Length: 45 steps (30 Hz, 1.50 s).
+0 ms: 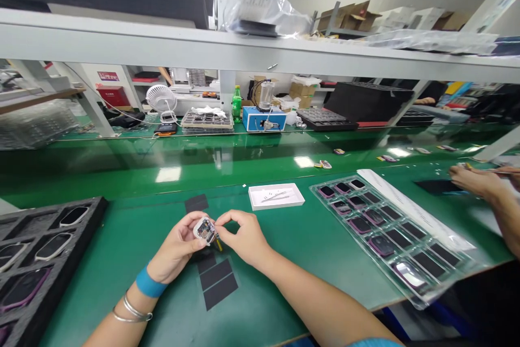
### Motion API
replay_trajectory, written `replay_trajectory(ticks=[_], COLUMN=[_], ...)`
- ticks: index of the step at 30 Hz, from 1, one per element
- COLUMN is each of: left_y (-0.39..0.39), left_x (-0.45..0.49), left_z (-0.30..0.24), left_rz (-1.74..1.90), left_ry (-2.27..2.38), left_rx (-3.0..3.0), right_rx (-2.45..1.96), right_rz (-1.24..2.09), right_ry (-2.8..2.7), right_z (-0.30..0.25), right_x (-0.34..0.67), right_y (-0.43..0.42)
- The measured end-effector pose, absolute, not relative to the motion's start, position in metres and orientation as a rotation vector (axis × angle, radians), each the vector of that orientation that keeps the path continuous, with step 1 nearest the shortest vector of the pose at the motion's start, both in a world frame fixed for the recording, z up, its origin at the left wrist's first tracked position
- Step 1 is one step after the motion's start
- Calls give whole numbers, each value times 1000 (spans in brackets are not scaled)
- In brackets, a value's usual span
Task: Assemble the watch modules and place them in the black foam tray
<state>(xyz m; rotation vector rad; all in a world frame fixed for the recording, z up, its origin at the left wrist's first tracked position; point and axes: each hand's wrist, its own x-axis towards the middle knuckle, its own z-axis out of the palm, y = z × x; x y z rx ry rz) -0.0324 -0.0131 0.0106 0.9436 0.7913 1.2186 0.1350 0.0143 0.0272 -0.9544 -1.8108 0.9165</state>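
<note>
My left hand (pixel 181 241) is closed around the rim of a small white watch case (pixel 204 231), tilted so its open side with the circuit board faces me. At the case's right edge, the thumb and forefinger of my right hand (pixel 244 236) are pinched together; what lies between them is too small to make out. A short yellow strip (pixel 219 244) hangs just below those fingertips. Under my hands, black rectangular pads (pixel 219 282) lie on the green mat (pixel 162 309). Beyond my right hand stands a shallow white box (pixel 277 203) holding tweezers (pixel 276 196) and tiny parts.
On the left is a black foam tray (pixel 77 252) with watch frames. A clear plastic tray (pixel 325 211) of watch faces and dark pads lies to the right. Past it, a co-worker's hand (pixel 473 179) works. A grey shelf beam (pixel 162 46) crosses above the bench.
</note>
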Motion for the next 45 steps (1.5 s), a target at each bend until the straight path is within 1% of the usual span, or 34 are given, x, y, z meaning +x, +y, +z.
replay_trajectory(ticks=[3,6,8,12,14,15,16,17,20,21,22,24,27,31,34,36,39,40,45], left_y=[-12,-13,-14,-14,-14,-14,-13,-13,-12,-12,-11,-11,-11,-11,-11,-11,-12,-13,-14], left_x=[-33,-32,-30,-26,-26,-26,-27,-28,-34,-37,-39,-43,-46,-45,-43,-40,-36,-35,-29], left_z=[10,10,10,9,9,8,8,9,10,11,12,15,17,17,16,15,13,12,11], left_rz=[1230,1248,1267,1300,1304,1304,1308,1315,1349,1360,1369,1385,1400,1339,1230,1143,1000,962,918], left_ry=[798,821,835,846,843,844,843,840,807,793,783,781,794,790,787,794,822,837,903], left_rx=[941,953,959,934,890,865,840,819,784,777,770,758,753,775,775,767,775,777,777], right_rx=[-951,-958,-947,-842,-812,-823,-848,-875,-868,-845,-831,-853,-860,-692,-578,-630,-764,-782,-805], right_rz=[937,853,715,314,237,291,425,637,1492,1732,1903,2038,2036,2103,2019,1779,1256,1130,847], right_ry=[-1801,-1840,-1898,-2082,-2146,-2145,-2108,-2029,-1619,-1488,-1398,-1338,-1370,-1426,-1531,-1672,-1890,-1940,-2073], right_z=[24,22,20,15,14,14,13,12,7,6,5,7,17,34,39,39,38,38,32], right_x=[139,138,135,132,132,132,132,131,128,127,126,127,135,151,157,156,152,150,143], right_y=[18,19,17,15,15,15,16,17,22,24,25,27,28,31,32,31,28,26,22])
